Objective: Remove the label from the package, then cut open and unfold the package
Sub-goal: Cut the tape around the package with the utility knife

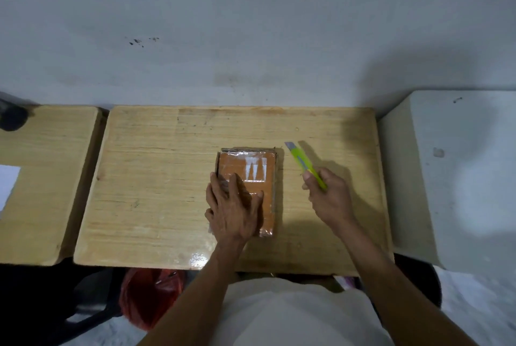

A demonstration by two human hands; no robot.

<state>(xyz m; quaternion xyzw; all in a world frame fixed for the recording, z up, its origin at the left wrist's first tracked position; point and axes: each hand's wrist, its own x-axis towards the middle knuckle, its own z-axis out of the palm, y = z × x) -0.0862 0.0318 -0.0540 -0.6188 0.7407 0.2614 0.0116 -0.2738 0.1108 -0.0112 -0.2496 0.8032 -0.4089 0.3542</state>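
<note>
The package (247, 178), an orange parcel wrapped in glossy film, lay flat on the wooden worktop (156, 178). The left hand (233, 206) rested on its near left portion, palm down and fingers spread flat, gripping nothing; in my judgement this served to pin the parcel against sliding under a blade. Beyond the fingertips of that hand, a white printed mark (255, 169) showed on the top face. Whether this was the label or bare print could not be determined, so the label step could not be confirmed as done.

The right hand (326, 192) was held just to the right of the package, clear of it, closed around the rear of a yellow-green utility knife (304, 164). The blade end pointed away from the palm, up and to the left, towards the far right corner of the parcel. The tip appeared to stand apart from the wrapping. No cut in the film was visible.

Assessment: cutting seemed about to begin. The bracing hand lay on the left side, away from the knife, which kept its fingers out of a likely cut along the right edge. Risk remained if the cut ran towards that hand.
</note>
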